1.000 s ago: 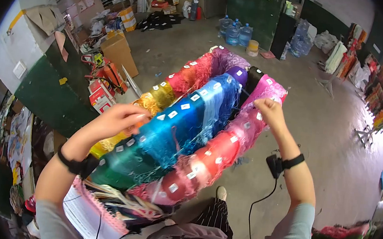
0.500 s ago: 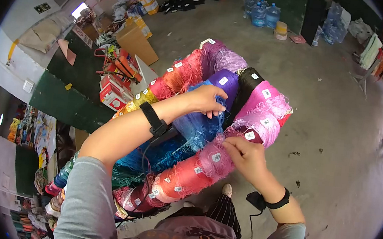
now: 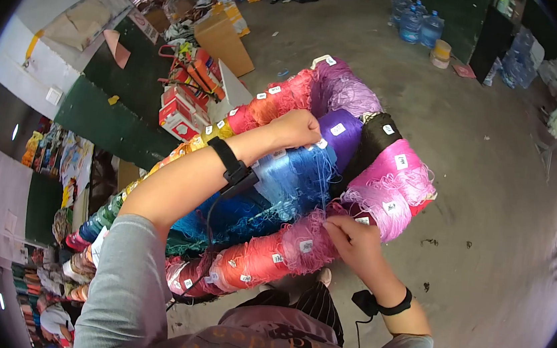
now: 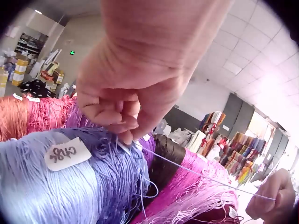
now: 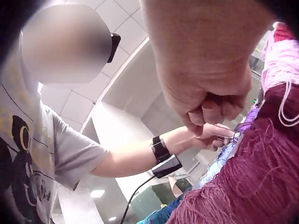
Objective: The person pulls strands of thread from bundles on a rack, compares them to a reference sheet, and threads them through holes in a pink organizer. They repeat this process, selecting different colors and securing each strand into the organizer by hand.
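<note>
Bundles of coloured thread with small white number tags lie in rows, among them a blue bundle, a purple one and a pink one. The left hand is at the blue bundle's upper end, its fingertips pinching a pale blue thread beside a tag. That thread runs taut across to the right hand, which pinches its other part. In the head view the right hand is over the rose bundle. A tagged light blue bundle lies below the left hand.
Fire extinguishers and a cardboard box stand behind at the left. Water bottles are at the back, and a yellow-lidded tub beside them. Cables hang from both wrists.
The left hand has moved from the yellow and green bundles to the blue bundle's upper end. The right hand has come lower, over the rose bundle. The head view has shifted.
</note>
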Tool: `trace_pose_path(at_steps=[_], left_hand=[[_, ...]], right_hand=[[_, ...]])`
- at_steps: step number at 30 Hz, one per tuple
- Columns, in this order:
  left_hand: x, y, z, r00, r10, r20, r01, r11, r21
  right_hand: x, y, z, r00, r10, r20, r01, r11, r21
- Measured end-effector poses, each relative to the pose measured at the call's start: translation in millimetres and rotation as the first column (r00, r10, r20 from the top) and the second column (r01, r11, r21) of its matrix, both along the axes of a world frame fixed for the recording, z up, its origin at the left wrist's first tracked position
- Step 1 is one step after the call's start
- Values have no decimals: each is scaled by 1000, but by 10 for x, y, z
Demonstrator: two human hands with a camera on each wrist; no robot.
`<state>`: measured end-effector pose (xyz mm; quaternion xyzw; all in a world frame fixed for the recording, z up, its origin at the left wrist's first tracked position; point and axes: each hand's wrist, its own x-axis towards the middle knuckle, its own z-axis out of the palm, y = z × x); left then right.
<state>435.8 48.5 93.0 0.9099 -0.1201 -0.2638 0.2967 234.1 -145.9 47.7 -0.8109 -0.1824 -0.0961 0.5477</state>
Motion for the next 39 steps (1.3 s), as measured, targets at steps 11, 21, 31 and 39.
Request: trace_pose_path(at_steps=[11,21,31,39], left_hand=[[199,58,-229,998,-1,-60,-12,978,-210],[161,57,-220,1000,-14,5,15,987,-162],[-1225,185,1001,963,-261,70,251,768,-589],[-2848,1637,1904,991,-81,102,129,474,-871]], right_hand=[[-995,-1277,-640,581,110,-807,442,790,426],[-2701,-3279,-2078,284,-290,-914,941,-98,324],[-732,-741,1168,904,-154,-399,328,848,416],[-441,1799,2757,754,642,-138,-539,725,429]])
